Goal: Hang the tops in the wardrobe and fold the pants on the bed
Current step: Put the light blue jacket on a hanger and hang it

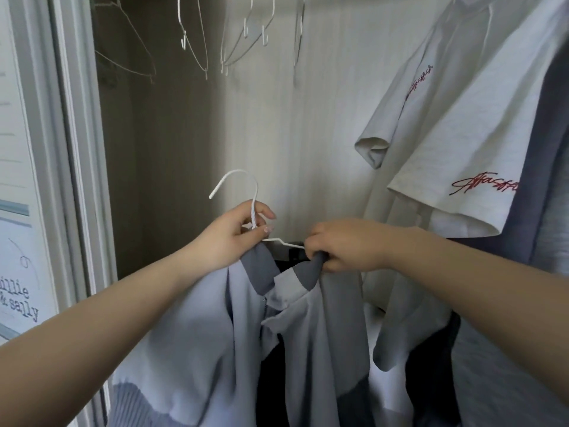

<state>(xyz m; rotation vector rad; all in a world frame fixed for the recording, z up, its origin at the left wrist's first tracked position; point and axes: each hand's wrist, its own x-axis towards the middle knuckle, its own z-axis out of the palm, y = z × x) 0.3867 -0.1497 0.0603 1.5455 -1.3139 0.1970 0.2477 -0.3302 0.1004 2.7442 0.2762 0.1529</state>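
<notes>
Over on the left, the pale panel [18, 272] beside the wardrobe opening carries grey lettering, cut off at the edge: "illie" on one line, "& sally" beneath it. Across on the right, the hanging white T-shirt [455, 124] shows red script in two spots, one up the chest and one by the sleeve hem, both too scrawled to read.

Matt white-coated wire hanger [253, 208], smooth blue-grey cloth top [215, 334], white slubbed cotton T-shirt [462, 124], bare wire hangers [197, 41]
</notes>
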